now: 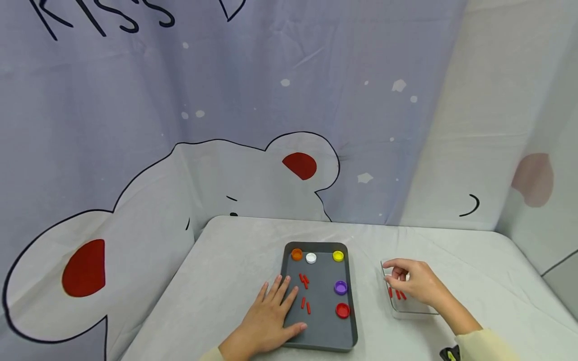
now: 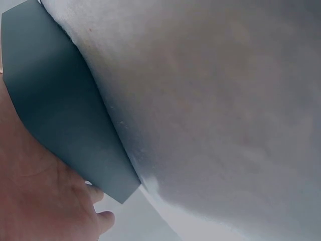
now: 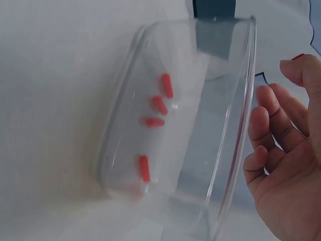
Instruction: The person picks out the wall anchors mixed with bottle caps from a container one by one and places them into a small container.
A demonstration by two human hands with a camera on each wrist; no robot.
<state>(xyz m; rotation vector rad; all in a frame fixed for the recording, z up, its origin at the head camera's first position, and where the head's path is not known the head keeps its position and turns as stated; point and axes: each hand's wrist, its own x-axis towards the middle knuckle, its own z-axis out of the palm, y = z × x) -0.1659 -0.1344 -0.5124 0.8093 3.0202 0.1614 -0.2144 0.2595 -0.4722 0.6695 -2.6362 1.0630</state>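
My left hand [image 1: 267,322] lies with fingers spread over the left side of a grey tray [image 1: 326,328]. On the tray are two small groups of red sticks [image 1: 304,281], just right of the fingertips. My right hand [image 1: 417,282] is over a clear rectangular box [image 1: 413,315], its thumb and index finger bent towards each other with a gap between the tips. Nothing shows between them. In the right wrist view, several short red sticks [image 3: 159,105] lie on the bottom of the box, and the hand [image 3: 288,165] is beside its rim with fingers loosely curled.
Small round cap-like pieces stand on the tray: orange [image 1: 296,254], white [image 1: 311,258] and yellow [image 1: 338,256] along the far end, purple [image 1: 340,287] and red [image 1: 342,310] down the right side. A white cloth [image 1: 235,250] covers the table; a printed curtain hangs behind.
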